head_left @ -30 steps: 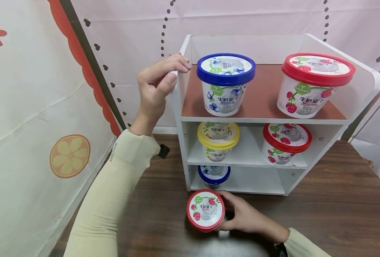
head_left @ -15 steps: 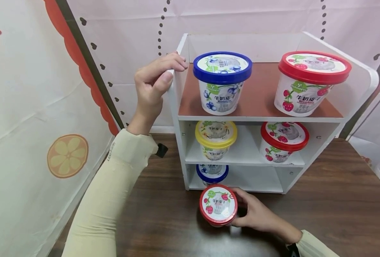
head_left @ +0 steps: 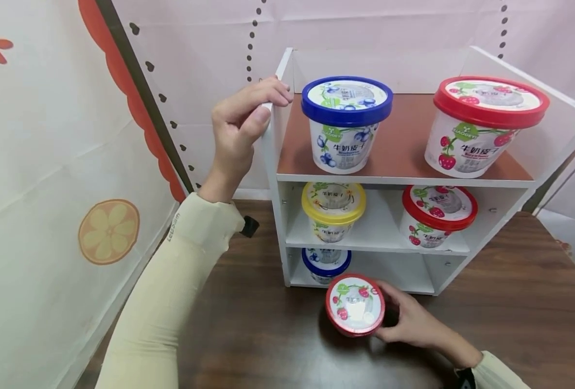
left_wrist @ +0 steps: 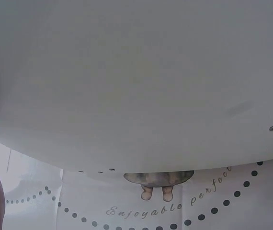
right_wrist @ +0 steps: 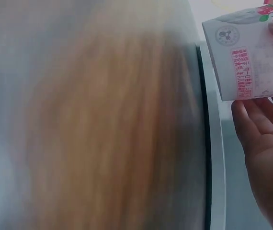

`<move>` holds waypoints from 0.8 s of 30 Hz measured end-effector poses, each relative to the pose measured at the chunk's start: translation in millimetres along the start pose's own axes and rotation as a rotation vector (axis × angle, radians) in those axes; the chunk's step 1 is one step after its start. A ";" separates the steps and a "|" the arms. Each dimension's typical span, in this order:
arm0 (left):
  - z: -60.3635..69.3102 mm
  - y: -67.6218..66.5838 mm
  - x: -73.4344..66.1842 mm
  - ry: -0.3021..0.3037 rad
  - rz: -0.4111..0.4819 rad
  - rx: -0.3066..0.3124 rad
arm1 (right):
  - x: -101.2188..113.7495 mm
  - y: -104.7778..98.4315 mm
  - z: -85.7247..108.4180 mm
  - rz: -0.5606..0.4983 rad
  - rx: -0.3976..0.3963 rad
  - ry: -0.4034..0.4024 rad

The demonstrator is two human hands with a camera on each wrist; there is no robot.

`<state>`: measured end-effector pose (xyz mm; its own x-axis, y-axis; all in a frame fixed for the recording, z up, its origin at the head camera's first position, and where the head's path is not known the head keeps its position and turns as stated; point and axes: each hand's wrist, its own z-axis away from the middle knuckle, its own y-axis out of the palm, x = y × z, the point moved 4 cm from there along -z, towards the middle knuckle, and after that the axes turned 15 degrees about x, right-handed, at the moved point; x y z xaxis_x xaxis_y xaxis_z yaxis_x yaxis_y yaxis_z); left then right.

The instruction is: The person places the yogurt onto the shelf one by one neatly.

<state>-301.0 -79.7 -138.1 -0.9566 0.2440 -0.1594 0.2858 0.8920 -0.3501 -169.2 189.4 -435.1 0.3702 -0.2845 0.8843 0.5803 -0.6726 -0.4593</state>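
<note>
My right hand (head_left: 411,319) holds a tub with a red lid (head_left: 355,305) and strawberry pictures just in front of the bottom shelf. In the right wrist view, fingers and thumb are around this tub (right_wrist: 246,60), whose printed side shows. My left hand (head_left: 241,121) grips the top edge of the left side panel (head_left: 278,116) of a white shelf unit. The left wrist view is mostly filled by that panel's outer face (left_wrist: 136,86). Behind the held tub, a blue-lidded tub (head_left: 326,263) stands at the left of the bottom shelf, partly hidden.
The top shelf bears a blue-lidded blueberry tub (head_left: 345,127) and a red-lidded strawberry tub (head_left: 486,127). On the middle shelf stand a yellow-lidded tub (head_left: 333,210) and another red-lidded tub (head_left: 438,216). A dark wooden table (head_left: 248,324) lies beneath; patterned cloth (head_left: 34,135) hangs at left and behind.
My right hand has carried the red-lidded tub rightward and slightly toward the shelf unit. The left hand keeps its grip on the panel. The head view has shifted a little.
</note>
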 end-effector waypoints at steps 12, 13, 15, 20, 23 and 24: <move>-0.5 -1.5 0.3 0.003 -0.015 -0.028 | -5.1 -32.0 18.6 0.118 -0.117 0.015; -0.1 -1.6 0.0 0.004 -0.016 -0.033 | -5.7 -33.8 19.5 0.121 -0.122 0.015; 0.1 -1.5 -0.3 0.007 -0.015 -0.039 | -7.4 -37.6 21.5 0.127 -0.133 0.019; -2.1 0.3 0.9 0.022 -0.015 -0.030 | -14.3 -45.7 25.3 0.135 -0.154 0.016; -2.8 1.0 2.3 0.023 -0.019 -0.029 | -17.3 -49.1 26.9 0.145 -0.162 0.028; -2.9 1.2 2.8 0.020 -0.020 -0.028 | -17.8 -49.9 27.4 0.147 -0.164 0.031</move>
<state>-303.5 -76.9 -136.2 -0.9633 0.2329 -0.1337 0.2647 0.9071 -0.3272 -184.8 246.8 -430.2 0.4182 -0.4067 0.8122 0.3951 -0.7237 -0.5658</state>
